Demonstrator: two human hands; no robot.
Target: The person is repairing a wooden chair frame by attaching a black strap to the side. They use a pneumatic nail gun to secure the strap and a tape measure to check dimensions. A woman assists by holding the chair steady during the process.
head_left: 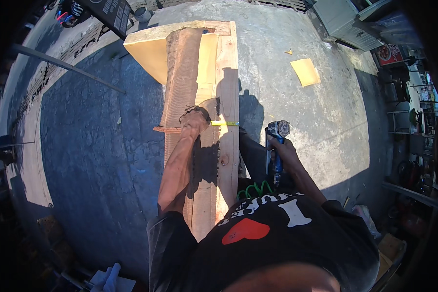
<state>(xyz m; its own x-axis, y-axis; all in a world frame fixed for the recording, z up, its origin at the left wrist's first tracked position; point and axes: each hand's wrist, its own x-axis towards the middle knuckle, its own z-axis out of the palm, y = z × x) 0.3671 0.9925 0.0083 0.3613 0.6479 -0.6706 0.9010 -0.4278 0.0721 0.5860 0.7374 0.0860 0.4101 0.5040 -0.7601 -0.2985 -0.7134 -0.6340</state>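
My right hand (285,148) is wrapped round a blue air-powered nail gun (278,130), held to the right of a long wooden frame (228,97). From near the gun a green coiled hose (254,189) runs beside my shirt. On the frame lies a long brown ribbed piece (182,68) with rough edges. My left hand (194,120) is closed and presses on that piece; what its fingers hold is hidden. A thin reddish-brown strip (166,129) sticks out to its left, and a yellow measuring-tape-like strip (225,123) lies across the frame to its right.
Yellow foam-like sheeting (148,51) covers the frame's far left side. A loose yellow piece (305,72) lies on the concrete floor (326,126). A metal pole (70,66) slants in from the left, a dark sign (109,15) stands behind, and shelving (404,117) lines the right.
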